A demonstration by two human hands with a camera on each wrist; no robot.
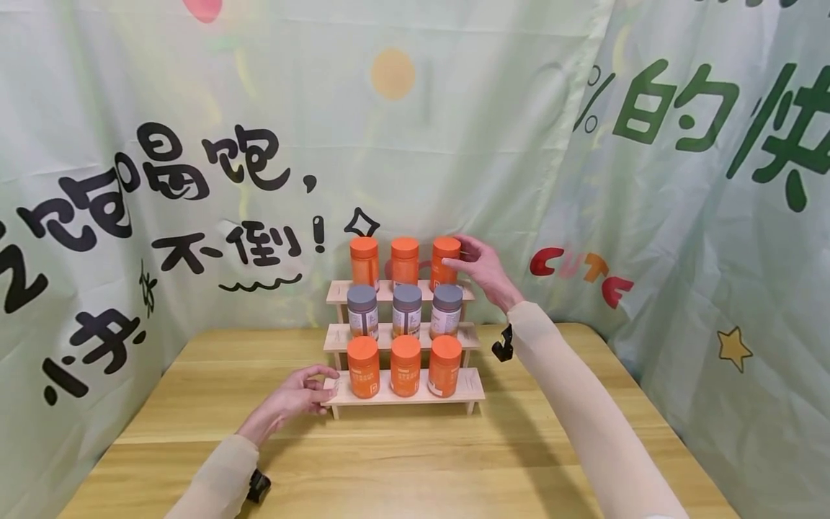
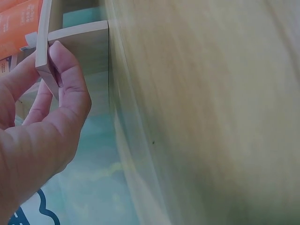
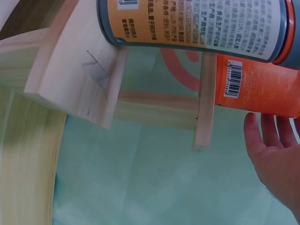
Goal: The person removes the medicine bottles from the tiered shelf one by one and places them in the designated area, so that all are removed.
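Note:
A three-step wooden display stand point(image 1: 405, 396) holds jars on every step. My left hand point(image 1: 300, 393) grips the left end of its lowest board; in the left wrist view the thumb and fingers pinch the board point(image 2: 43, 47) from both sides. At the top right, my right hand point(image 1: 483, 265) holds an orange jar point(image 1: 444, 263), thumb in front and fingers round the side and back. The right wrist view has that orange jar point(image 3: 258, 86) standing at the shelf's edge with fingertips against it. Below it sits a grey-lidded jar point(image 1: 446, 311) on the middle step.
Two more orange jars stand on the top step, among them the middle one point(image 1: 405, 263). Several others fill the middle and lowest steps, such as the front orange jar point(image 1: 405, 366). The stand is on a wooden table point(image 1: 402, 461), with a printed curtain point(image 1: 311, 86) behind it.

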